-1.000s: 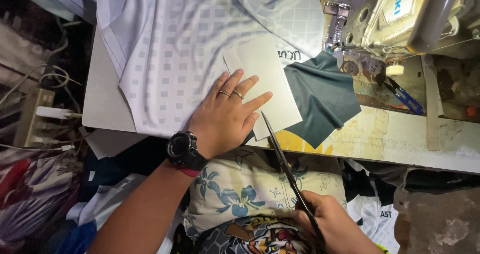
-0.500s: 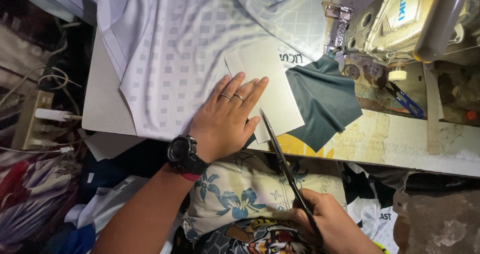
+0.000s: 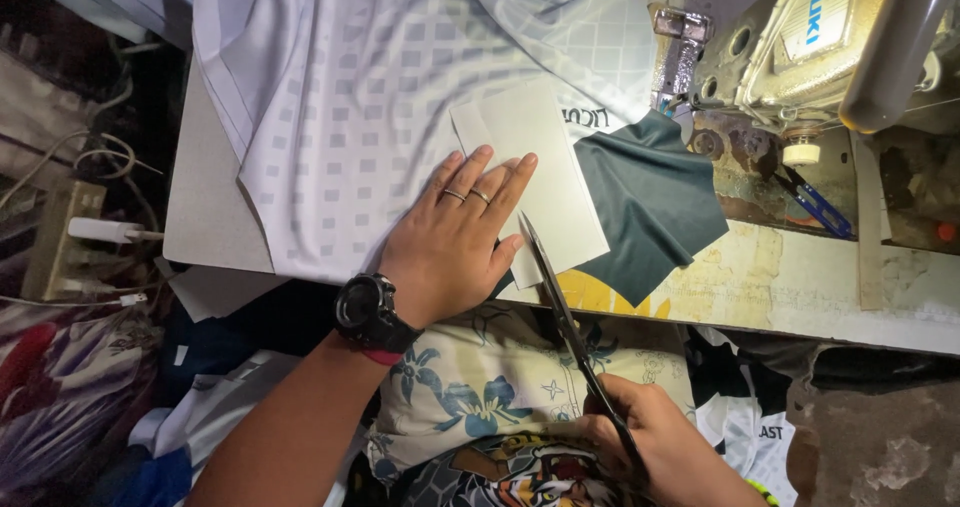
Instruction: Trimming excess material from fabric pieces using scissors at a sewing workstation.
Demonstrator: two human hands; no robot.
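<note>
L hand (image 3: 455, 242) lies flat, fingers spread, palm down, pinning the pale rectangular patch (image 3: 535, 182) and the white checked fabric (image 3: 370, 97) against the sewing table (image 3: 205, 217). R hand (image 3: 660, 442) is closed round the handles of long black scissors (image 3: 570, 332), near bottom of frame, over the lap. Blades look shut or nearly shut, tip touching the patch's near edge just beside L thumb; can't tell if any gap betw blades. To do this well, judging from the frame: keep L palm pressing so the layers don't slide, keep thumb clear of the blade line, open blades only a little, cut along the patch edge w/ short bites, keep lower blade under only the layer meant to be cut, not the white fabric beneath. Risk: nicking thumb or the garment. Patch look: off-white/grey, stiff-looking, flat, straight edges, small dark print at far corner, sits on the white fabric near table's front edge, its R side overlapping a dark teal cloth piece (image 3: 650, 202) that reaches toward the sewing machine (image 3: 800, 57). White fabric is thin, slightly shiny, woven squares, bunched toward far side. Black watch (image 3: 365, 307) on L wrist, two rings. Blue snips (image 3: 815, 202) lie by the machine base.
</note>
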